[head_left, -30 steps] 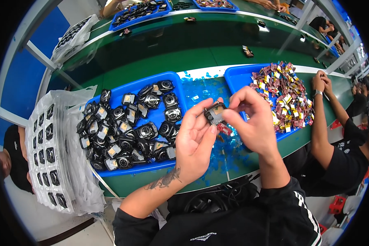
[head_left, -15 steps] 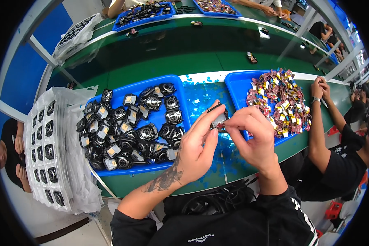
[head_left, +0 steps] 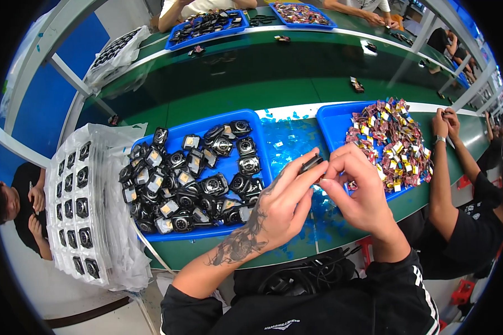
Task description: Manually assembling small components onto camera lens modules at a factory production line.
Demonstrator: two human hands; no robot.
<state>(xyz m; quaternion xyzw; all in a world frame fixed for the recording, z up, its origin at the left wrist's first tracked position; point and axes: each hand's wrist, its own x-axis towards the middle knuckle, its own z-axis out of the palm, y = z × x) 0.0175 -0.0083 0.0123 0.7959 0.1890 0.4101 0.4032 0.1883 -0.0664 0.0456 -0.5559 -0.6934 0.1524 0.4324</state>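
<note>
Over the strip between two blue trays, my left hand [head_left: 285,204] grips a black watch case [head_left: 311,163] between thumb and fingers, tilted up on edge. My right hand [head_left: 359,187] is closed in a pinch at the case's right edge. Whatever its fingertips hold is hidden. To the left, a blue tray [head_left: 264,148] bears a heap of black watch cases [head_left: 176,190], some showing silver and tan insides. The right blue tray [head_left: 331,120] carries a pile of small red, yellow and white parts [head_left: 390,142].
Clear plastic trays of watch cases [head_left: 70,201] are stacked at far left. Blue film scraps [head_left: 290,139] litter the green bench between the trays. Beyond lies a green conveyor belt [head_left: 251,84] with a few parts on it. A co-worker's arms [head_left: 441,167] are at right; others sit across.
The watch case has turned in my left hand, so its inside no longer faces up. My right fingers stay at its edge. The whole view has shifted slightly.
</note>
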